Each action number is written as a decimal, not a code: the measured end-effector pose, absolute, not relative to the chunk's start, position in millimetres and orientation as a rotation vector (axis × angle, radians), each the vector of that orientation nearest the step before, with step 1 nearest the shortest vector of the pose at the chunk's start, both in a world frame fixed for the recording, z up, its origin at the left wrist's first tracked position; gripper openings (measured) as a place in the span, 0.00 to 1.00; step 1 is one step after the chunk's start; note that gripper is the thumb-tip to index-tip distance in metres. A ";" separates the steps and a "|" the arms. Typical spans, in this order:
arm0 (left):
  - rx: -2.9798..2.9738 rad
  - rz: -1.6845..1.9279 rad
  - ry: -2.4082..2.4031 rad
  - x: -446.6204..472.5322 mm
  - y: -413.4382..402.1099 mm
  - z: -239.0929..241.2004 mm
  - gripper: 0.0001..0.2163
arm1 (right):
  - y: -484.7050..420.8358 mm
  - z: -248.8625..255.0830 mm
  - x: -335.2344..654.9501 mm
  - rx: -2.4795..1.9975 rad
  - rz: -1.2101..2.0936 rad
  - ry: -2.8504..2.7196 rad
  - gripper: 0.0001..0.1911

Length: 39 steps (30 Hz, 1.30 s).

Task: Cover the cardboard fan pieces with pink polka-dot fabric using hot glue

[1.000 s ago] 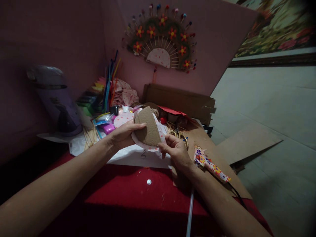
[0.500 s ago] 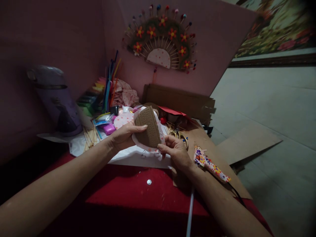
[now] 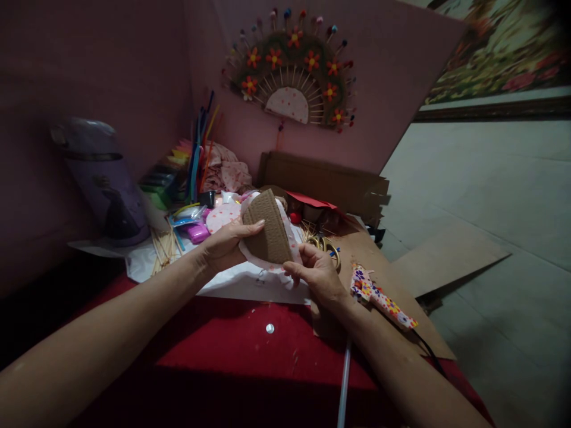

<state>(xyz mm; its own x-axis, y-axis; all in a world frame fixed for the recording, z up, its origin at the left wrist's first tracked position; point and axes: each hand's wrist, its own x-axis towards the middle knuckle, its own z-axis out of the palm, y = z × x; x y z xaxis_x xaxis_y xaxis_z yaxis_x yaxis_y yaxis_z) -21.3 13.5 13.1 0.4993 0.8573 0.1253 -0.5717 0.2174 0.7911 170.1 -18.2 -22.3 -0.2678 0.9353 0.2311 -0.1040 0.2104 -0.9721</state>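
A half-round piece of brown cardboard [image 3: 270, 235] is held up over the table, backed by pink dotted fabric [image 3: 255, 261] that sticks out past its edge. My left hand [image 3: 227, 246] grips it from the left, thumb flat on the cardboard and fingers hidden behind. At the lower right corner, my right hand [image 3: 314, 270] pinches the fabric's edge between thumb and fingers. Gold-handled scissors [image 3: 331, 251] lie just behind my right hand. To the right of that wrist rests a flower-patterned glue gun [image 3: 383, 300] with a black cord.
A purple bottle [image 3: 104, 184] stands at left. Wooden sticks [image 3: 163, 249], coloured pipe cleaners [image 3: 196, 154] and craft packets crowd the back. A decorated fan [image 3: 292, 71] hangs on the wall. A clear glue stick [image 3: 344, 380] lies on the red tablecloth [image 3: 214, 339], near white paper [image 3: 267, 291].
The cardboard and fabric have tilted very slightly in my hands. My right fingers have shifted a little at the fabric's corner; the rest stays put.
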 end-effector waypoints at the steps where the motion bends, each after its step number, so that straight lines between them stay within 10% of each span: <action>1: 0.894 1.013 0.374 -21.1 13.5 13.2 0.11 | -18.2 -22.4 170.1 -0.852 1.266 -1.454 0.12; 39: 0.793 1.030 0.362 -18.8 14.0 11.3 0.12 | -22.5 -18.4 169.0 -0.930 1.236 -1.517 0.12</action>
<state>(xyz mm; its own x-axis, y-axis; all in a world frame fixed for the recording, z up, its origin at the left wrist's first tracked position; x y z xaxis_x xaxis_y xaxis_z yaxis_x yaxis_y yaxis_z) -18.8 14.0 11.3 0.4892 0.8677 0.0879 -0.6214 0.2761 0.7332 169.0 -22.5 -18.4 -0.2735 0.9415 0.1970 -0.0029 0.2040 -0.9790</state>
